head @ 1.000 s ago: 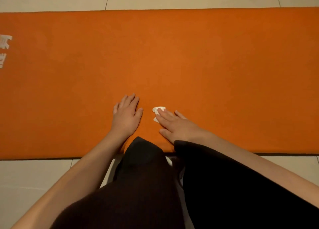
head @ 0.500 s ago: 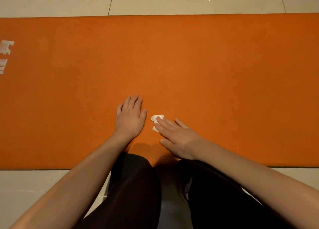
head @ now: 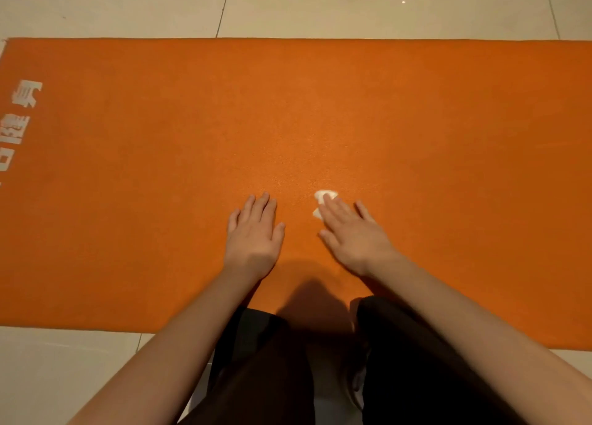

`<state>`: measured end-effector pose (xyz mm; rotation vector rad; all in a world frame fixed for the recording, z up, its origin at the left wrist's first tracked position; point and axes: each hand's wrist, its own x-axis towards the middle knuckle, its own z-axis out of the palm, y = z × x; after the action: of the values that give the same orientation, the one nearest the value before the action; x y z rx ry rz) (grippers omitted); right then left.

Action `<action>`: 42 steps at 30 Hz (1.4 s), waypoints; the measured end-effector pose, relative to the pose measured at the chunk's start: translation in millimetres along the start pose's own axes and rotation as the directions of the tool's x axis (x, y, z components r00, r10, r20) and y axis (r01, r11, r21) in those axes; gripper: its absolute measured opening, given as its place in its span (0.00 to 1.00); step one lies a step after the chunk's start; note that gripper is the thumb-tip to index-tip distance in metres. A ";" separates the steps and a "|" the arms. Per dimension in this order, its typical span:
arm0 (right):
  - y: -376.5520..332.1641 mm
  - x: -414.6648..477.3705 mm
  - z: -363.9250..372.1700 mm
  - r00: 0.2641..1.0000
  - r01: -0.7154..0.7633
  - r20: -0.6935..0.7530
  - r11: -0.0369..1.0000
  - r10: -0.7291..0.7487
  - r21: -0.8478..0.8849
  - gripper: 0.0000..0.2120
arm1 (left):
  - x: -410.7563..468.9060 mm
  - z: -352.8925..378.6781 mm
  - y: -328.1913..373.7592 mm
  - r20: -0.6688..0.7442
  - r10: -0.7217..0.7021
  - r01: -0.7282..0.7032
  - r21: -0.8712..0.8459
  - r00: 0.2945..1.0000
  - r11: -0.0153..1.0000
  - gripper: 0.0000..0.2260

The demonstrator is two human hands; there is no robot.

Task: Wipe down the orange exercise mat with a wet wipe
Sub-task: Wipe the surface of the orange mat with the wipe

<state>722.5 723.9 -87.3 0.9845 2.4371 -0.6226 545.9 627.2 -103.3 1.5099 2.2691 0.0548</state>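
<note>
Right hand [head: 354, 235]: flat, fingers straight, pressing wet wipe [head: 323, 197] at frame centre.
Left hand [head: 254, 232]: flat, bracing.
Orange exercise mat [head: 448, 136]: long axis left-right.

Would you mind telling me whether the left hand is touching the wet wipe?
Apart. The head view shows bare orange mat between the left hand and the wet wipe, which lies partly under the right hand.
</note>
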 end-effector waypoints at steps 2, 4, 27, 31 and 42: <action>6.8 11.0 -1.8 0.992 -0.108 -0.058 0.994 0.110 0.033 0.28 | 0.0 -0.4 0.9 0.005 -0.010 0.010 0.008 1.000 1.000 0.24; -2.2 10.7 -1.4 0.992 -0.113 -0.047 0.989 0.118 0.091 0.29 | 0.4 -1.0 1.3 0.008 -0.014 0.014 0.013 1.000 1.000 0.24; 19.5 50.0 -20.5 0.980 -0.179 -0.092 0.984 0.178 0.001 0.31 | 49.5 2.5 -3.6 0.057 0.050 -0.055 0.098 0.997 0.994 0.27; -0.4 32.4 -6.7 0.994 0.099 -0.033 0.995 -0.100 -0.032 0.34 | 47.0 7.6 -7.4 0.010 0.079 -0.079 0.067 0.997 0.995 0.28; 20.4 56.8 -7.1 0.975 0.168 -0.144 0.985 -0.171 -0.031 0.39 | 50.7 6.4 -6.0 -0.046 0.103 -0.102 0.038 0.994 0.994 0.33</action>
<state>698.7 770.9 -117.4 0.8470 2.6724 -0.6024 526.3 668.6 -126.6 1.6598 2.2394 0.0817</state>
